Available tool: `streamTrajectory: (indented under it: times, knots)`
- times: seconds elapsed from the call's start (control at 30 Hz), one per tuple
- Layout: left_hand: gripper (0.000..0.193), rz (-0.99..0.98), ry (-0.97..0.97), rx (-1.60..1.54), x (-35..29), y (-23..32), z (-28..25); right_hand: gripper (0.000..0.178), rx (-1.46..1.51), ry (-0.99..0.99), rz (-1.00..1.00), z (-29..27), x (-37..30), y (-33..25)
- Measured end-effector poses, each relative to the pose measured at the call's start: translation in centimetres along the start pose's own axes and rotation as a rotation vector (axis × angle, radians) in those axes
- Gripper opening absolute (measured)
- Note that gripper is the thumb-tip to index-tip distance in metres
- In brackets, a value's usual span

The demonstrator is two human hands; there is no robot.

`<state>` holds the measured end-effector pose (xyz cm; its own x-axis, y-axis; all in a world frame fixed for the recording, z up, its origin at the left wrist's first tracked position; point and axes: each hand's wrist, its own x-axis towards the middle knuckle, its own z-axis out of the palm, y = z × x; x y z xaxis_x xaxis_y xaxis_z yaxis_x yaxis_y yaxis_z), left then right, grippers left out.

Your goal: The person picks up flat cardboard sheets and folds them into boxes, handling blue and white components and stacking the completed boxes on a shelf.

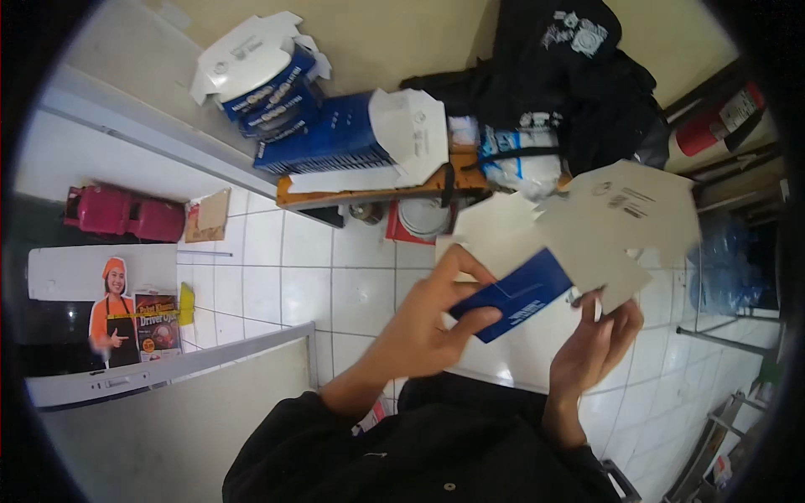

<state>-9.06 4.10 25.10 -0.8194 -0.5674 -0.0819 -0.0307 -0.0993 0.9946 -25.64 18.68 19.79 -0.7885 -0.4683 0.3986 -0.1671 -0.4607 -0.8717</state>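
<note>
A partly folded paperboard carton (616, 210), pale inside and dark blue outside, is held in front of me above a white surface. My left hand (428, 323) pinches its blue side panel (524, 293), thumb on the near face and fingers behind. At the carton's lower right edge, the curled fingers of my right hand (595, 344) grip a pale flap; part of the fingertips is hidden. The carton's flaps stand spread out, and its far portion is slightly blurred.
Nested blue cartons (335, 134) lie on a wooden bench (306, 194) ahead, beside another stack of cartons (260, 67). Black bags (579, 92) and a blue-white plastic pack (520, 159) sit there too. A fire extinguisher (721, 121) is at far right, pink gas cylinders (126, 211) at left.
</note>
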Motion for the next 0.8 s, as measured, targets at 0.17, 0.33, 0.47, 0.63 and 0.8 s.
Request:
streamTrajectory:
  times: [0.17, 0.33, 0.47, 0.63, 0.8]
  knots:
    - [0.028, -0.122, 0.133, -0.268, -0.5, -4.0, -0.2, 0.036, -0.416, -0.224, 0.139, -0.3, 4.8, 1.7]
    - [0.024, -0.11, 0.22, -0.181, -0.1, -3.7, -0.1, 0.04, -0.474, -0.305, 0.159, 2.0, 7.8, 1.1]
    - [0.025, -0.11, 0.223, -0.139, 0.5, -3.5, -0.2, 0.038, -0.643, -0.651, 0.109, 3.1, 9.1, -0.5]
    - [0.026, -0.165, 0.2, -0.147, 0.9, -3.4, -0.2, 0.036, -0.787, -0.715, 0.111, 4.1, 8.1, -0.1]
    - [0.022, -0.147, 0.138, -0.077, 1.1, -4.1, -0.6, 0.033, -0.724, -0.767, 0.138, 3.9, 6.8, -0.1]
